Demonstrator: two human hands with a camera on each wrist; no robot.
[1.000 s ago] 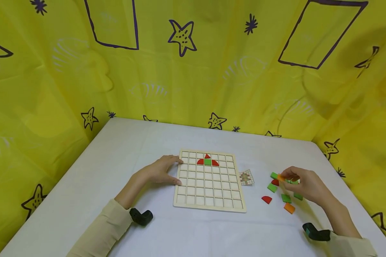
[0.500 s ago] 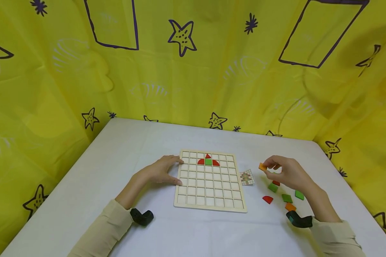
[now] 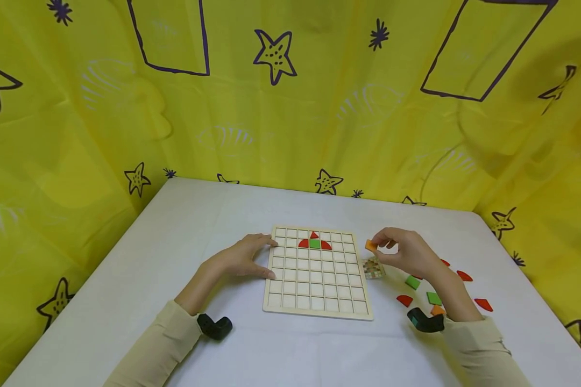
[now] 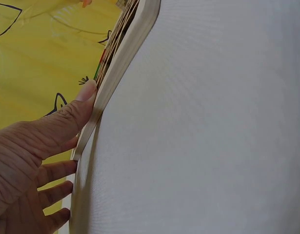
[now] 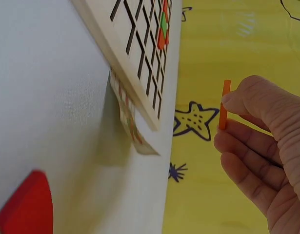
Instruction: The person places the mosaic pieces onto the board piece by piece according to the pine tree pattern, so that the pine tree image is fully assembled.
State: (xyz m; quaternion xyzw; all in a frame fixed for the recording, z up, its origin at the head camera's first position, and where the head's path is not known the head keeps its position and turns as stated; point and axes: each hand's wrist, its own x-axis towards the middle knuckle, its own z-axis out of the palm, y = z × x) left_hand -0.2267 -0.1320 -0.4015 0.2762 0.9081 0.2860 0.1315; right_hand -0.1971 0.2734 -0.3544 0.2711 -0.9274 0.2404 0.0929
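A wooden grid board lies mid-table. In its upper rows sit a red triangle, a green square and a red quarter-round tile on either side of that square. My left hand rests against the board's left edge, fingers extended; the left wrist view has the thumb on the rim. Just off the board's right side, my right hand pinches an orange tile between thumb and fingers. Seen edge-on in the right wrist view, this orange tile is thin and raised above the table.
A small printed pattern card lies by the board's right edge, bent upward. Loose tiles are scattered farther right: a green one, a red one, an orange one and several others, partly behind the right forearm. Yellow patterned curtains enclose the table.
My right hand has picked the orange tile from the loose pile and carried it left toward the board, uncovering red tiles behind. My left hand stays at the board's edge.
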